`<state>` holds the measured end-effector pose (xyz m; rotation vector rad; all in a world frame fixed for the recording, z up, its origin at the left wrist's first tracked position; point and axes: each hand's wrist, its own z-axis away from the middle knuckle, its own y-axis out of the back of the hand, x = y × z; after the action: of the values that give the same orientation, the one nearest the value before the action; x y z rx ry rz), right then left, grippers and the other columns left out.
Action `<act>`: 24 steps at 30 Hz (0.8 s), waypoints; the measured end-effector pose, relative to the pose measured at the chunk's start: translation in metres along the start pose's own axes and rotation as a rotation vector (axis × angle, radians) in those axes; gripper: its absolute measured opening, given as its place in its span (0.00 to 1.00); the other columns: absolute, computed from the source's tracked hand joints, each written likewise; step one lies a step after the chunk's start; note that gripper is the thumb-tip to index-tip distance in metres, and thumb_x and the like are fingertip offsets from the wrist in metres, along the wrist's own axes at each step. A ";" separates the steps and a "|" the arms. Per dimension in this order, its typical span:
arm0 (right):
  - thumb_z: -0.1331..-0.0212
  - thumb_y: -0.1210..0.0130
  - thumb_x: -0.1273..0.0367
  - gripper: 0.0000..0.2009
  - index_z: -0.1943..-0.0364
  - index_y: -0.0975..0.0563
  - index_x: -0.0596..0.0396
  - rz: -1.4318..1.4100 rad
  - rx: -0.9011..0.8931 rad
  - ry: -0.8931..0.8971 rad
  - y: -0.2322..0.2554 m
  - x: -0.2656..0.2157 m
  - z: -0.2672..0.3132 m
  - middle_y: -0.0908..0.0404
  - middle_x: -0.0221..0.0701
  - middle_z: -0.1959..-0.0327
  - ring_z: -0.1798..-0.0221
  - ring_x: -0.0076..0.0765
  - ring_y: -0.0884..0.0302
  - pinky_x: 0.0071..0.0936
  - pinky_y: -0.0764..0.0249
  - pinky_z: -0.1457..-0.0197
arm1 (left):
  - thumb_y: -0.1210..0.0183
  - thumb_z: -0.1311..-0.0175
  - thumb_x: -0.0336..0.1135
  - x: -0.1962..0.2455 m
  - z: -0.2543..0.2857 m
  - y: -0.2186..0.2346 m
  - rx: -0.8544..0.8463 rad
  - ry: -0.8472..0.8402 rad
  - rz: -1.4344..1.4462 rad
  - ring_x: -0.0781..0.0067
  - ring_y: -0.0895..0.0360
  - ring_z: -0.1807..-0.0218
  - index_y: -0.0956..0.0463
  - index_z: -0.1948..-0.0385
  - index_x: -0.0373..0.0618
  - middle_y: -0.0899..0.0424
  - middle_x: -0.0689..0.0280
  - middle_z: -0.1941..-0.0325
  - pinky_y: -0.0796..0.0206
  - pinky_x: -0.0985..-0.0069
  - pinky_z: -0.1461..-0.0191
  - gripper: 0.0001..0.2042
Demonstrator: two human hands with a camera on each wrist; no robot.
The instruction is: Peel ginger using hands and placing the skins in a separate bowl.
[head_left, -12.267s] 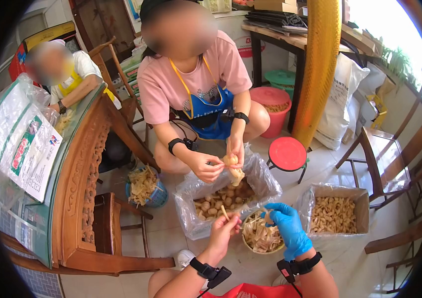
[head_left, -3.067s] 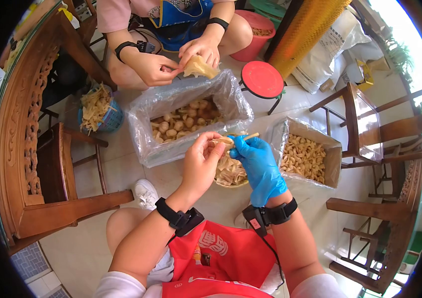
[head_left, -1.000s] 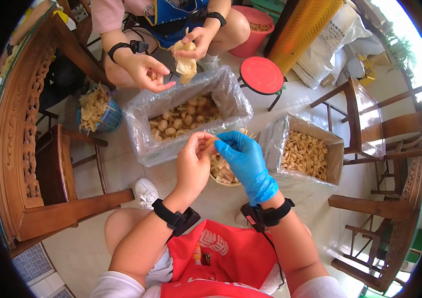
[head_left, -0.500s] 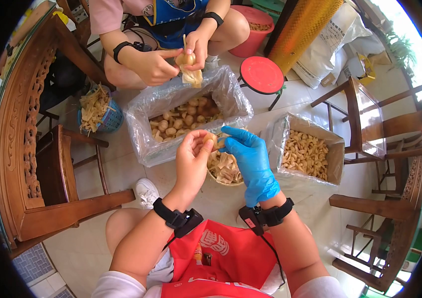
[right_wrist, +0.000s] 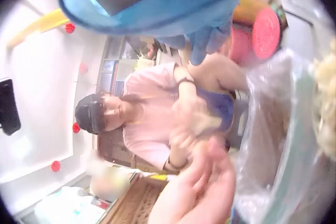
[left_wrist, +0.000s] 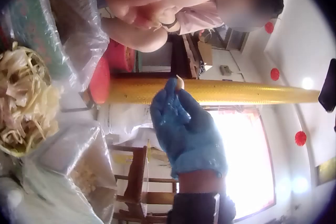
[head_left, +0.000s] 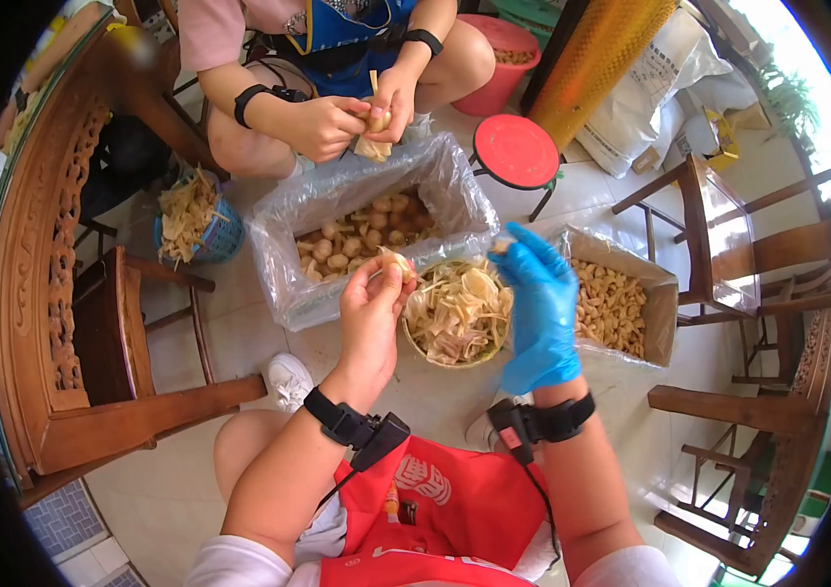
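My bare left hand (head_left: 371, 318) pinches a pale garlic piece (head_left: 397, 262) between thumb and fingers, left of and above a round basket (head_left: 405, 338) of papery skins. The blue-gloved right hand (head_left: 539, 308) is raised to the basket's right, with a small clove (head_left: 501, 245) at its fingertips. In the left wrist view the gloved hand (left_wrist: 186, 129) pinches that clove (left_wrist: 180, 83) between thumb and finger. The glove (right_wrist: 157, 11) fills the top of the right wrist view, and the bare left hand (right_wrist: 202, 182) appears below, its held piece blurred.
A plastic-lined box of garlic bulbs (head_left: 283, 293) stands ahead, and a lined box of cloves (head_left: 665, 318) to the right. Another person's hands (head_left: 357, 122) hold a bulb beyond the bulb box. Around are a red stool (head_left: 516, 151), a blue basket (head_left: 224, 235) and wooden chairs (head_left: 728, 235).
My hands were together over the basket and are now apart: the left has moved slightly left, the gloved right has moved right and up with a clove. More of the skins basket shows.
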<state>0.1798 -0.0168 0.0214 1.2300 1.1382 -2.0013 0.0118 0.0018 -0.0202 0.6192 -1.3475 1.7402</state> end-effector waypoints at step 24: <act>0.40 0.49 0.64 0.12 0.67 0.24 0.62 0.805 -0.420 0.194 -0.009 0.019 0.011 0.22 0.42 0.75 0.72 0.42 0.25 0.33 0.31 0.66 | 0.46 0.37 0.26 0.002 0.019 -0.005 -0.232 -0.100 -0.479 0.80 0.24 0.57 0.31 0.55 0.36 0.22 0.66 0.59 0.32 0.81 0.52 0.10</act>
<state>0.1595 -0.0216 0.0100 1.3723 0.8766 -1.0120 0.0132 -0.0149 -0.0105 0.8254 -1.3134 1.1659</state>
